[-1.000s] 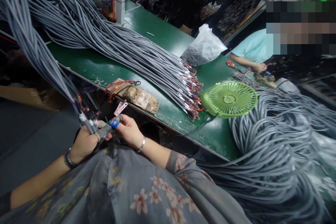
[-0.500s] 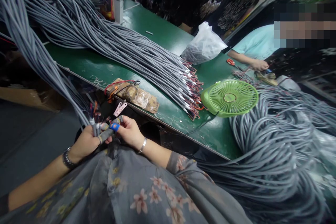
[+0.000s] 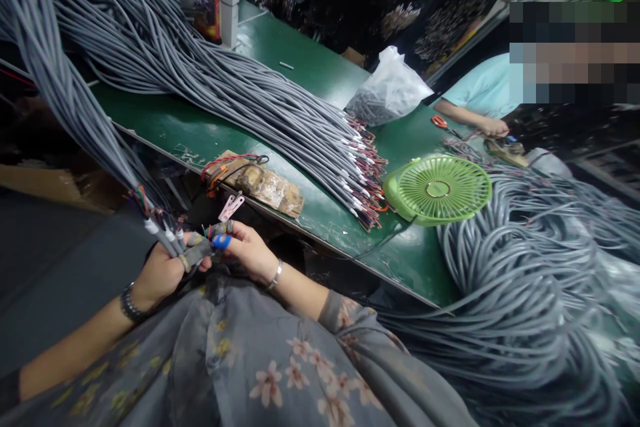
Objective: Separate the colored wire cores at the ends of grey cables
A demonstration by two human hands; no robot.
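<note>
My left hand (image 3: 159, 275) is closed round several grey cables (image 3: 161, 237) with white collars, whose thin coloured wires fan out at the ends. Grey wrappings cover some fingertips on both hands. Close against it, my right hand (image 3: 254, 255) is pinched on thin wires coming from the left fingers. A blue band (image 3: 221, 241) wraps a digit of that hand. Its fingertips partly hide the wires. Just above, a pink clip (image 3: 231, 207) stands at the table edge beside a tape-covered wooden block (image 3: 263, 183) with red and black leads.
A long bundle of grey cables (image 3: 240, 100) with stripped ends crosses the green table (image 3: 300, 90). A green fan (image 3: 437, 190), a white plastic bag (image 3: 390, 88) and coiled grey cables (image 3: 520, 280) lie rightward. Across the table, a co-worker's hand (image 3: 494, 127) is near orange-handled scissors (image 3: 439, 121).
The cable ends in my left hand have tilted to the left, and their coloured wires are more spread out. My right hand stays close by, still pinched. The view has shifted slightly.
</note>
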